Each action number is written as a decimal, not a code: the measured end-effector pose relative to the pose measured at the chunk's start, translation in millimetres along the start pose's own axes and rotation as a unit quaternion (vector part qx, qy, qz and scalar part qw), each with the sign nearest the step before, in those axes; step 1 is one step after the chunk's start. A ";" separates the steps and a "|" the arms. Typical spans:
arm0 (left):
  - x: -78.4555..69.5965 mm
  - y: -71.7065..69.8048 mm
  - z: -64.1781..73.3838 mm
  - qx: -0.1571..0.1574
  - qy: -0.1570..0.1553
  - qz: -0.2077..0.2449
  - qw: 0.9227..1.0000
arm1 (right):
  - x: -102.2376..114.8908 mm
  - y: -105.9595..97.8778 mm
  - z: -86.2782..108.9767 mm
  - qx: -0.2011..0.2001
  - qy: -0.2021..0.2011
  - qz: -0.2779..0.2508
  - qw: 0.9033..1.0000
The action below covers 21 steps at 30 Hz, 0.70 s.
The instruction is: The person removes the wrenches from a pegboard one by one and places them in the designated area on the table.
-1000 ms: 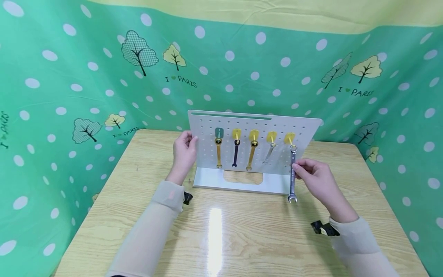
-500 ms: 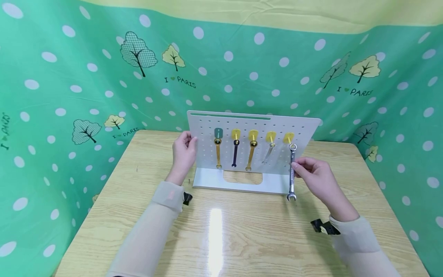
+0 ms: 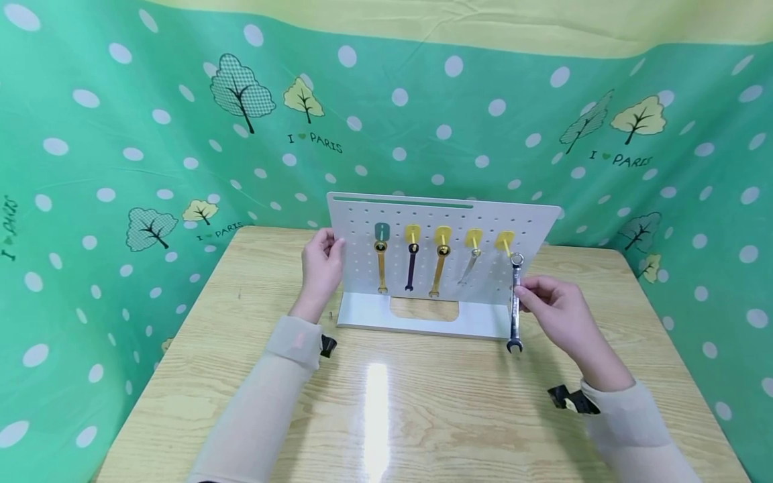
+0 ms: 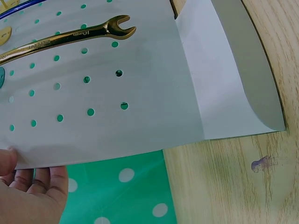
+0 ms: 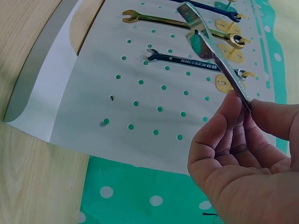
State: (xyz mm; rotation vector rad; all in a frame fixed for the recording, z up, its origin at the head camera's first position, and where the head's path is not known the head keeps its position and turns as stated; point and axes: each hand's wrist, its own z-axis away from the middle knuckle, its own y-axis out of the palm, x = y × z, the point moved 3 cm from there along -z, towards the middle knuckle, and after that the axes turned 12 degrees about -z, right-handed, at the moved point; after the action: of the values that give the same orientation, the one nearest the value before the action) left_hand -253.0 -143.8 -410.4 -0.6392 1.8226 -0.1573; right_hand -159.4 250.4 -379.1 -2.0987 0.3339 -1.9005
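My right hand (image 3: 558, 312) pinches a silver combination wrench (image 3: 515, 305) between thumb and fingers. The wrench hangs nearly upright, its ring end just right of the rightmost yellow hook (image 3: 504, 240) and its open jaw down. In the right wrist view the wrench (image 5: 229, 74) crosses in front of the board. At the left side, my left hand (image 3: 322, 265) grips the edge of the white pegboard (image 3: 395, 268), thumb in front and fingers behind. On other hooks hang a gold wrench (image 3: 382, 272), a dark blue one (image 3: 411, 270), another gold one (image 3: 438, 272) and a small silver one (image 3: 469, 267).
The pegboard's flat base (image 3: 368, 312), with a cutout in it, stands on a wooden table (image 3: 441, 402). Behind and at both sides hangs a green dotted cloth (image 3: 423, 127). A small dark mark (image 4: 261, 163) shows on the wood beside the base.
The silver wrench in my right hand has shifted slightly right, and its ring now appears beside the hook's tip instead of over it. My left hand stays put.
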 end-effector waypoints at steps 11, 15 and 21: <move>0.0 -0.6 1.1 0.002 -0.007 -0.005 1.000 | -6.1 -10.2 5.1 -0.011 0.002 0.012 1.000; -0.5 -0.5 0.9 0.007 -0.009 -0.007 1.000 | -9.7 -17.9 7.6 -0.013 0.010 0.012 1.000; -1.2 0.2 -0.1 0.005 -0.005 -0.005 1.000 | -18.0 -24.6 10.6 -0.013 0.009 0.014 1.000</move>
State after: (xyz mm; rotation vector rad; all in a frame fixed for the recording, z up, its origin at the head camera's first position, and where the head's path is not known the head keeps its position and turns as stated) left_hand -252.9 -143.0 -409.4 -0.6421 1.8086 -0.1699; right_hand -151.3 280.4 -387.7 -2.0848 0.3924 -1.9096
